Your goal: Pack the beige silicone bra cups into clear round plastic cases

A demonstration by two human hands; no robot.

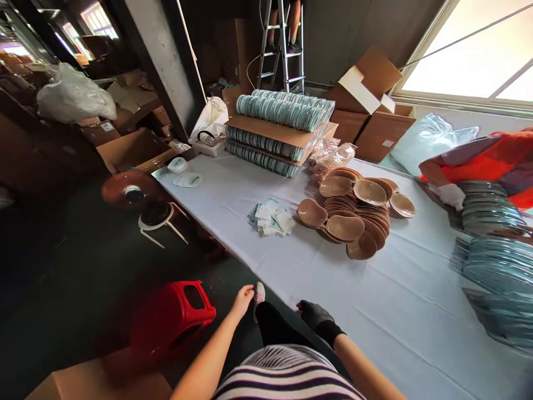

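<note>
Hanging loosely curled, left hand (242, 300) and gloved right hand (315, 315) hold nothing.

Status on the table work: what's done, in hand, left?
Done: teal packs stacked between cardboard sheets. In hand: nothing; left hand and gloved right hand hover empty by the table edge. Left: loose tan cups and small packets still piled.

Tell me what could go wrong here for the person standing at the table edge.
The red stool stands close beside the person's leg, below the left hand; a step sideways might trip on it. The pile of tan cups looks loosely stacked and could slide if the table is bumped. The right hand, gloved, is at the table's edge, so a bump seems possible.
</note>
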